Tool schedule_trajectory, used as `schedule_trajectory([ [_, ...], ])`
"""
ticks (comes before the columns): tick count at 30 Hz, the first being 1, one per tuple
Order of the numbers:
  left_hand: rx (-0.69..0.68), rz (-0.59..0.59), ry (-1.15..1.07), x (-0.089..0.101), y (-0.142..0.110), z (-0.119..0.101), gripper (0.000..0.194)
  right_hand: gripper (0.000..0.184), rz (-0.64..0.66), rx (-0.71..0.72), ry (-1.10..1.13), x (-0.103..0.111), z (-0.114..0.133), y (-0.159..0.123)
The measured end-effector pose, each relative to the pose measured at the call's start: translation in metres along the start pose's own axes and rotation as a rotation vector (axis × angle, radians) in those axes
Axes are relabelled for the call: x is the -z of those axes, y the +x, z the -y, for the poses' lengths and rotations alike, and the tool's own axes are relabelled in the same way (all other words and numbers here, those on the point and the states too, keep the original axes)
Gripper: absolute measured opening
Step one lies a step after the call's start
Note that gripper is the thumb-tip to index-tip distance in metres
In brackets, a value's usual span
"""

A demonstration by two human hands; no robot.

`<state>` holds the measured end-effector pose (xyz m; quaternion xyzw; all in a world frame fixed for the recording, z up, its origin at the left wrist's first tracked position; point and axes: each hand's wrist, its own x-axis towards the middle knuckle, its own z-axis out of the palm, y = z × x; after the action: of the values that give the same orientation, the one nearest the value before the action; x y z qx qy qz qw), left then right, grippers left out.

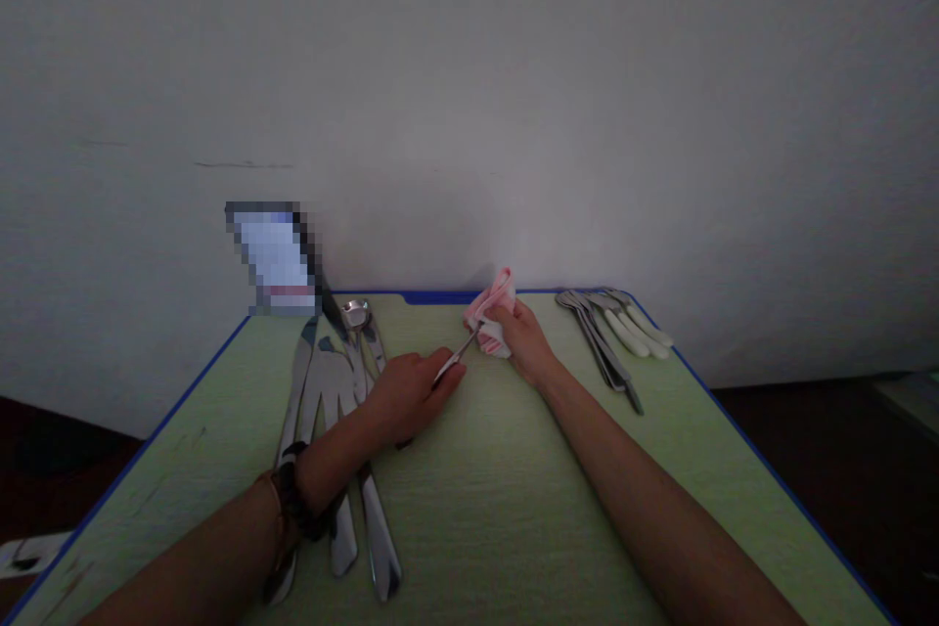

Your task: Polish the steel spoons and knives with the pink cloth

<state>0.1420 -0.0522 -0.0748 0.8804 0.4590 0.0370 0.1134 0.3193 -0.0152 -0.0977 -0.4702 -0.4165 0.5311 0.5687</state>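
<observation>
And here, nearest the camera, comes the left forearm, a dark bracelet at its wrist, angling in over the green table! At far left stands a blurred, lit device; just nearer, long metal utensils fan out loose, partly under that arm, with a ladle at their far end, its bowl too small to read for contents. Now the left hand: fingers curled closed around a thin metal utensil, which slants far and right into the pink-and-white cloth. And there's the right hand, thumb and fingers pinched shut on that folded cloth, near the table's far edge! It looks like wiping, and for my money the trick is a firm left grip, the cloth snug on both faces, and smooth strokes along the length. Off to the right, dark-handled spoons lie bunched, pale-handled cutlery just beside them, all resting on the tabletop itself
</observation>
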Motion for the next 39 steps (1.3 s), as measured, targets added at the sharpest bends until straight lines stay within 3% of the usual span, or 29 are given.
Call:
schedule_trajectory([
  [15, -0.014, -0.008, -0.015, -0.002, 0.0, 0.001, 0.036, 0.042, -0.05, -0.07, 0.198, -0.004, 0.006, 0.0],
  [19, -0.005, -0.007, 0.0, -0.001, 0.0, 0.001, 0.035, 0.046, -0.046, -0.074, 0.156, -0.004, 0.005, 0.0],
  [30, -0.014, -0.012, -0.007, 0.0, 0.0, 0.001, 0.037, 0.039, 0.04, 0.06, -0.046, 0.002, -0.002, -0.001],
  [36, -0.015, -0.004, -0.033, 0.0, 0.0, 0.001, 0.036, 0.024, 0.121, 0.016, 0.092, 0.003, 0.006, -0.006],
  [39, -0.021, -0.01, -0.016, 0.0, 0.0, 0.001, 0.037, 0.026, 0.136, -0.029, 0.144, 0.003, 0.009, -0.007],
])
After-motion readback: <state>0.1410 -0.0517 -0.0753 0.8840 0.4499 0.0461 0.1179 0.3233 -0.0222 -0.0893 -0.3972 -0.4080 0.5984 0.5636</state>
